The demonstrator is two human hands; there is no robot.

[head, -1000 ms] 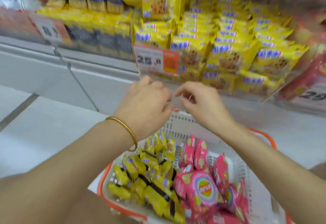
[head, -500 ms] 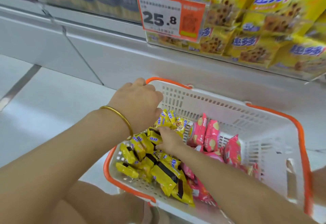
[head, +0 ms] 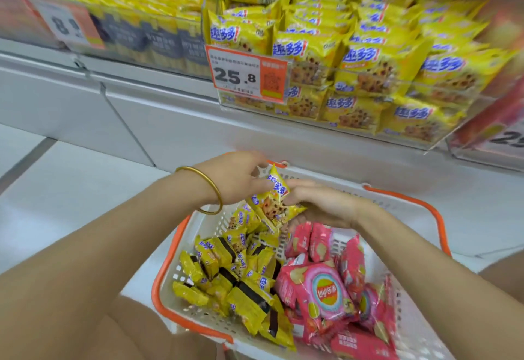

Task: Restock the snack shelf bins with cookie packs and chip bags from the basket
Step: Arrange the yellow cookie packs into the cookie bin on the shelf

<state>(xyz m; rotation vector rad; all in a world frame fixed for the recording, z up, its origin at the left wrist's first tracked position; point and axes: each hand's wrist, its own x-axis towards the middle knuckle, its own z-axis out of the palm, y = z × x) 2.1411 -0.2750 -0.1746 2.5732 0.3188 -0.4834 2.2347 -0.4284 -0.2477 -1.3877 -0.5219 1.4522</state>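
Aim for the shelf bin (head: 354, 75) of matching yellow packs above the basket (head: 167, 263). Your right hand (head: 323, 203) has its fingers curled round a cookie pack (head: 272, 203) just over the basket. Your left hand (head: 235, 178) meets the pack's top corner, its grip too blurred to tell. Lift gently, label forward.

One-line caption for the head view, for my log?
Left hand and right hand hold yellow cookie packs over a basket also holding pink chip bags, below the stocked shelf.

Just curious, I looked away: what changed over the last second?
Both hands dropped from near the price tag into the basket; the right hand now grips a lifted yellow cookie pack, the left hand at its top. Chip bags and shelf stock stayed put.
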